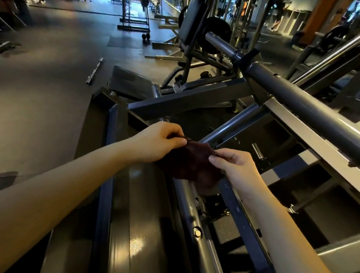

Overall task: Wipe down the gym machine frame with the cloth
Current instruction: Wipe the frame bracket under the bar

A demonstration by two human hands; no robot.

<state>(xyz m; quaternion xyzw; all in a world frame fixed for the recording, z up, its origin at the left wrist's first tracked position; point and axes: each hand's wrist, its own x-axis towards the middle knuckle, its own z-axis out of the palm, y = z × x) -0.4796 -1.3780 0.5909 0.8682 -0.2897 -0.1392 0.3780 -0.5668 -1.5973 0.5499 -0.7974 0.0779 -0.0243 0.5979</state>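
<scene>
We hold the cloth [194, 163] stretched between both hands, over the lower part of the frame [188, 99]. Our left hand [158, 142] pinches 1 top corner between thumb and curled fingers. Our right hand [233, 164] pinches the other top corner the same way. The cloth hangs from these 2 pinches in front of a slanted tube [192, 218]; we cannot tell whether its lower edge touches the metal.

We judge this a readying step. The cloth is being spread or refolded, not pressed on steel, so no wiping stroke is under way. The next move calls for gathering the cloth under 1 palm, laying it on the nearest tube and drawing it along the length, easing round bolts and brackets.

The cloth is dark maroon, soft and nappy, and falls in loose folds. The frame is grey painted steel, made of flat-faced square beams with hard edges and smooth round tubes. A bright bolt head [197, 232] sits on the slanted tube. Left of that tube a glossy black panel [134, 229] throws back the light. At the upper right runs a thick round bar [295, 91], dark and matte. The floor [50, 84] looks like dull dark rubber.
</scene>
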